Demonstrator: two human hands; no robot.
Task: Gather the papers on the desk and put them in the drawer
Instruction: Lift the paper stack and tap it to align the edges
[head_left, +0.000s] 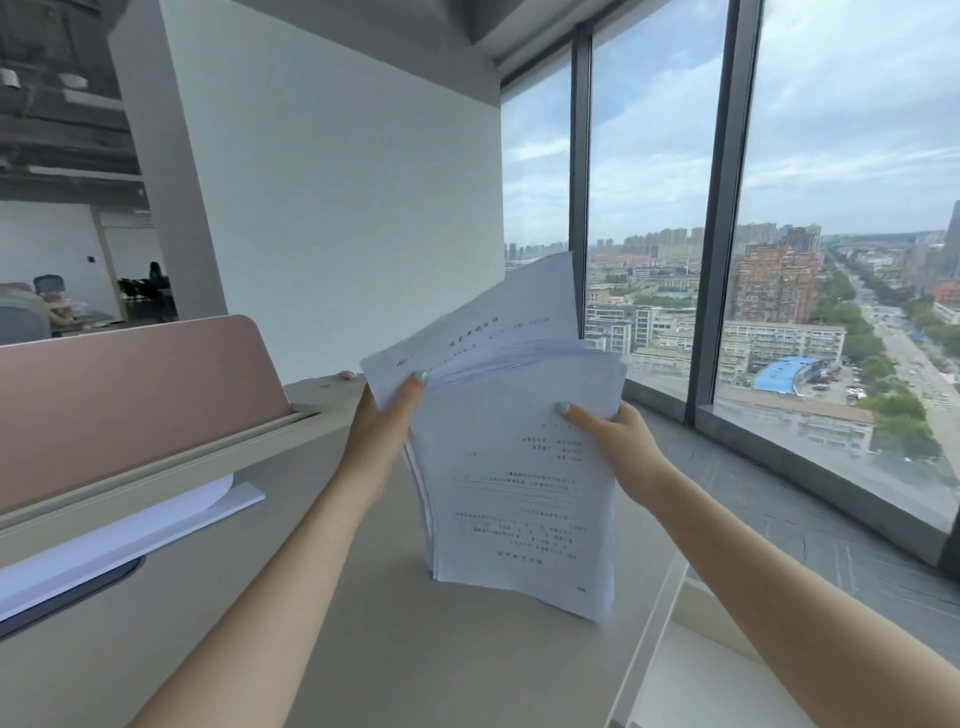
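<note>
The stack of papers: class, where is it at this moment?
In the head view, the stack of papers stands upright at centre, its bottom edge on the desk, held between the left hand and right hand.

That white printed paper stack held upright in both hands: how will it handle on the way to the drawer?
Likely floppy: the white printed paper stack bows between the left hand and right hand. Probably prone to slipping apart: its top sheets already fan out unevenly. Seemingly light, since both hands grip only its upper edge while its bottom edge looks to rest on the beige desk.
</note>
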